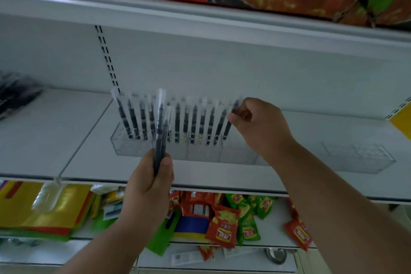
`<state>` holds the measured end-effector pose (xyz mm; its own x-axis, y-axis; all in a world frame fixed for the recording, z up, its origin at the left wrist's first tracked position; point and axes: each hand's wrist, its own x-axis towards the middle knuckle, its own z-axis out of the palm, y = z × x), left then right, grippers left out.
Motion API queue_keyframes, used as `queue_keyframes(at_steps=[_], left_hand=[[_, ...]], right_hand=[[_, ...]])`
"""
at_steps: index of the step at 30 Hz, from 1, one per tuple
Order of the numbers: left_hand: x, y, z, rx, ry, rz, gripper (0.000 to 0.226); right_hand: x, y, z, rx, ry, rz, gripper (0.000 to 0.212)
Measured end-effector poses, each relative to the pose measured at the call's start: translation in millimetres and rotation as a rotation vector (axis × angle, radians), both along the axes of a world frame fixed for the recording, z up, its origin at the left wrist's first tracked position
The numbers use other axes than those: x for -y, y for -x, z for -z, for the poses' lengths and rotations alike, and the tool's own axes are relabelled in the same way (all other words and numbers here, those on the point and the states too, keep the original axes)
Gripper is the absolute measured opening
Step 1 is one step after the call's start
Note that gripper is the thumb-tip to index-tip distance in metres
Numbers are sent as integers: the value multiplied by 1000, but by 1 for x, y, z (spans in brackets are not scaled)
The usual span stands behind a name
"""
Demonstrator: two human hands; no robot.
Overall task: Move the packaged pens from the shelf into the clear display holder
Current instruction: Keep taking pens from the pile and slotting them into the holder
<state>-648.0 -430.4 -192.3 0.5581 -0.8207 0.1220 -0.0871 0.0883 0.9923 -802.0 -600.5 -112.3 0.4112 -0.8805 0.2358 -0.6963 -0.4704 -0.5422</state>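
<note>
About a dozen packaged pens (178, 121) are stood in the clear display holder (169, 151), another (230, 121) being pinched in by the right hand (258, 127), two more (161, 138) gripped in the left hand (151, 182).

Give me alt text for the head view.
The right hand pinches a packaged pen at the right end of a row in the clear holder, while the left hand grips two more pens.

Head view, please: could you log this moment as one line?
left hand: holds spare pens | right hand: pinches rightmost pen in clear holder | filling underway
</note>
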Motion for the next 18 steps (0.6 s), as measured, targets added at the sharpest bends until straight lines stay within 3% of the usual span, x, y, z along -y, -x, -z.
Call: queue_keyframes(at_steps=[5,8,11,16,18], left_hand=[[7,1,-5,2,5,56,18],[8,3,-5,-43,9,71,18],[11,8,-7,-93,39,132,22],[22,32,-8,-86,49,347,25],[26,44,-6,-55,37,377,26]], right_hand=[[0,1,16,-102,-54,-16,22],[-6,5,14,53,-14,39,32],[-23,10,4,245,29,16,22],[-45,7,-3,304,-274,-336,13],[-48,12,-1,369,-356,-355,9]])
